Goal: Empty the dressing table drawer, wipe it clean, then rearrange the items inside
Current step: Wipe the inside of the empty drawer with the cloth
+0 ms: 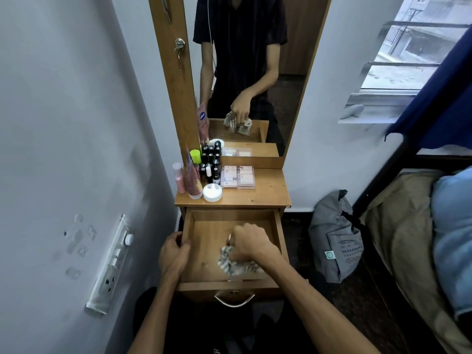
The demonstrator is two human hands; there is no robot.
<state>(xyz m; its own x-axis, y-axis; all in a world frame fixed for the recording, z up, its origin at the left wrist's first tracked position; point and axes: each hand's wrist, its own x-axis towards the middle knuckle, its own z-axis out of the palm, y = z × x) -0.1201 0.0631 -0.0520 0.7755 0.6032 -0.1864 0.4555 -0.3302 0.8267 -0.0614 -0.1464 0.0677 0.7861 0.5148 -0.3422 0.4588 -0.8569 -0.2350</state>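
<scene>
The right hand (251,242), fingers curled, grips a crumpled patterned grey-and-white cloth (233,263) and presses it onto the bare floor of the pulled-out light-brown wooden drawer (204,241), toward the front right corner. The left hand (175,254) holds the drawer's left side wall near its front end, fingers hooked over the edge, steadying it. No items are seen inside the drawer; wiping appears to be in progress. The removed items stand on the wooden tabletop (268,192): a cluster of small black bottles (210,166), a white round jar (212,192), pink tubes (178,177) and clear flat compact cases (238,177), grouped at its rear left and centre. Probable risks: a vigorous stroke could jolt the table and topple the upright bottles, or the far-extended drawer could tip forward if pressed hard at its front.
</scene>
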